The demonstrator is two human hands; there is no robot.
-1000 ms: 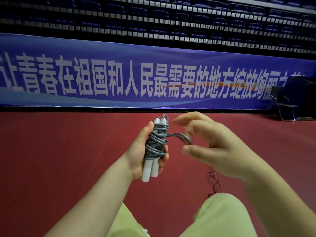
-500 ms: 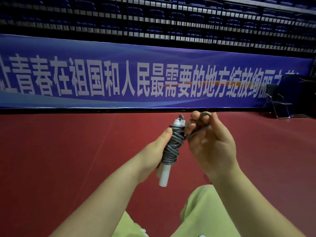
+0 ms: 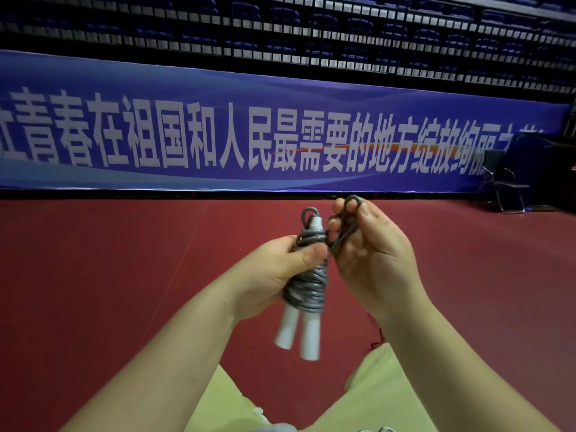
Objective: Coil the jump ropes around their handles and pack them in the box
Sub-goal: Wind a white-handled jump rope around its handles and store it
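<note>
Above the red sports floor [image 3: 109, 291], the left hand [image 3: 268, 275] grips a jump rope bundle: two white handles [image 3: 299, 335] held side by side and nearly upright, their lower ends sticking out below the palm, with grey rope [image 3: 307, 286] wound in many turns around their middle and upper parts. Its thumb presses across the coils near the top, and the fingers curl round the back. Just beside it, touching at the coils, the right hand [image 3: 374, 260] has its fingers bent around the last free loop of the rope [image 3: 350, 202], which pokes up above the fingertips. Pale green trouser legs [image 3: 383, 394] show at the bottom. A blue banner [image 3: 280, 135] with white characters runs along the far wall, and a folding chair [image 3: 501, 182] stands at the right.
</note>
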